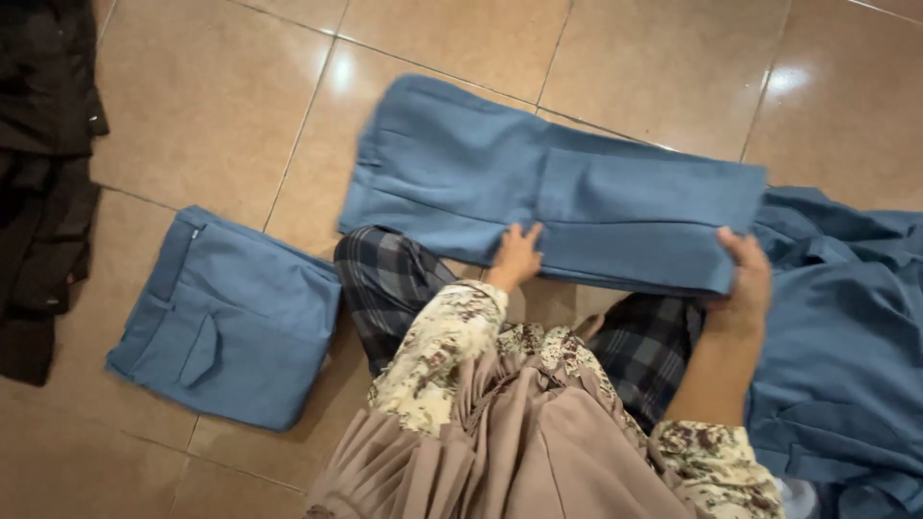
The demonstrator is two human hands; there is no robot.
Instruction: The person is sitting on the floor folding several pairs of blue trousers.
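I'm looking down at a tiled floor (221, 86) with blue trousers (548, 192) laid across it in front of my knees, folded once so the leg half lies over the waist half. My left hand (516, 255) lies flat and open on the near edge of the trousers, about at the middle, pressing the cloth down. My right hand (748, 274) is closed on the right end of the upper layer, thumb on top and fingers curled under the fold.

Beside my left knee lies a second pair of blue trousers (231, 322), already folded into a compact square with a pocket flap showing. On my right a heap of blue garments (846, 327) spreads loosely, touching the end of the pair I'm handling. Dark clothing (43, 173) lies along the left edge of the floor.

My judgement of the risks: the glossy tile looks slick, so the lower layer could slide if the left hand lets up while the right pulls, skewing the edges. The right hand could also catch cloth from the heap beside it and drag it into the fold.

I see no packages, labels or signs anywhere in view.
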